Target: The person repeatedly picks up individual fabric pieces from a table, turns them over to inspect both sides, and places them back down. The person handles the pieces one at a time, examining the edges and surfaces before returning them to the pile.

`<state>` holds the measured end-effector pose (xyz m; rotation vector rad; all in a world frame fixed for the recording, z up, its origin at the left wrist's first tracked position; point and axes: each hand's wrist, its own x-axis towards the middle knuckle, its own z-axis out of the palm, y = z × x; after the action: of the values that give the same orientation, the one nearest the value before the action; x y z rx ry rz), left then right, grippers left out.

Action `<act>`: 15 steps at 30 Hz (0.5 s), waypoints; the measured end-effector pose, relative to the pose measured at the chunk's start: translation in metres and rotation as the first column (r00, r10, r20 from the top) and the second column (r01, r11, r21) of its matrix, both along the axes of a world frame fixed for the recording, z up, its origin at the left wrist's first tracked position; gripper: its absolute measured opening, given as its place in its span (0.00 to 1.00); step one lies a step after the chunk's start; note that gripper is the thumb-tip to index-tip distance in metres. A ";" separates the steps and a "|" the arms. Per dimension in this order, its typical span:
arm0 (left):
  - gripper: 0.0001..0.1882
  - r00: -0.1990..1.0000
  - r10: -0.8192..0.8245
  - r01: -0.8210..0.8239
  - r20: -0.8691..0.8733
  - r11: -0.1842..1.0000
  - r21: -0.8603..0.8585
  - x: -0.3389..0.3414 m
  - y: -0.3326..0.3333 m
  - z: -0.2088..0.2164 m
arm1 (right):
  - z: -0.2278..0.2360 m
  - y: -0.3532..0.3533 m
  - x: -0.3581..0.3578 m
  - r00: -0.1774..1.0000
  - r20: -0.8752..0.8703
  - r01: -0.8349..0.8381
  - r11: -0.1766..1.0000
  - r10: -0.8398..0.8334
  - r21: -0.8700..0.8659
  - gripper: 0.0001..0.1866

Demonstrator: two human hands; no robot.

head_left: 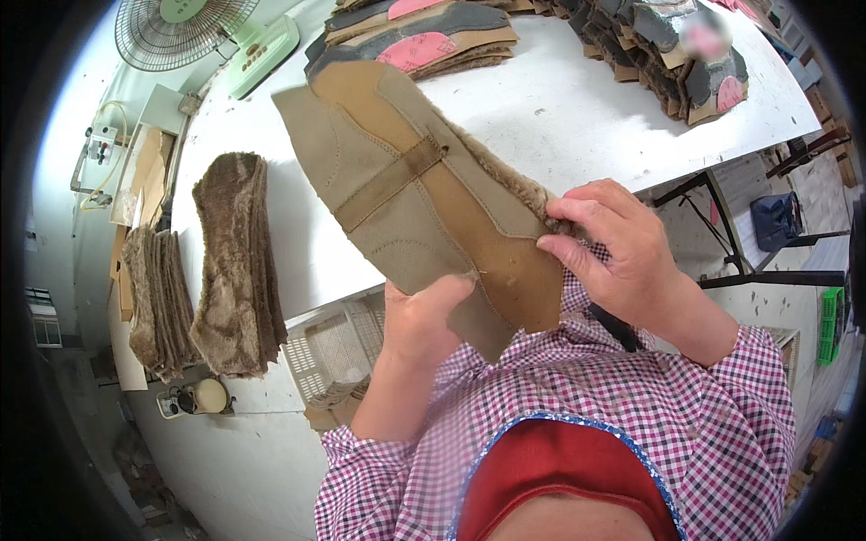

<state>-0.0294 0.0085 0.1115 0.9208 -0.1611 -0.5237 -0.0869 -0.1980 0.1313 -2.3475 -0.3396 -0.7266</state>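
A boot upper (410,198), olive-grey and tan with a stitched strap across it and brown fleece along its right edge, is held up in front of me, tilted over the table's near edge. My left hand (417,317) grips its lower left edge, thumb lying on the outer face and fingers hidden behind. At the right edge, my right hand (624,255) pinches the leather and fleece lining between thumb and fingers. Left of the upper, two stacks of brown fleece pieces (230,261) lie at the table's left end.
Piles of grey and tan cut pieces (424,41) with pink patches lie at the back of the white table (577,135), and another pile (672,68) at the back right. A fan (185,32) stands far left. Below are a pale plastic crate (347,347), a blue bag (776,221) and a green crate (827,326).
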 end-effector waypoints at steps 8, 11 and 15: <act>0.33 0.997 -0.070 0.069 0.025 0.997 0.024 0.000 0.008 -0.005 | 0.010 -0.007 -0.006 0.926 -0.301 -0.145 0.952 0.227 0.270 0.11; 0.31 0.998 -0.063 0.062 0.022 0.998 0.020 -0.001 0.007 -0.006 | 0.010 -0.007 -0.008 0.911 -0.334 -0.148 0.947 0.242 0.283 0.11; 0.25 0.994 -0.084 0.082 0.064 0.996 0.027 0.000 0.008 -0.010 | 0.008 -0.007 -0.014 0.911 -0.350 -0.132 0.957 0.220 0.258 0.10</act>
<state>-0.0297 0.0167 0.1011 0.9581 -0.2531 -0.5737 -0.1004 -0.2045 0.1392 -2.1404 -0.2770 -0.2046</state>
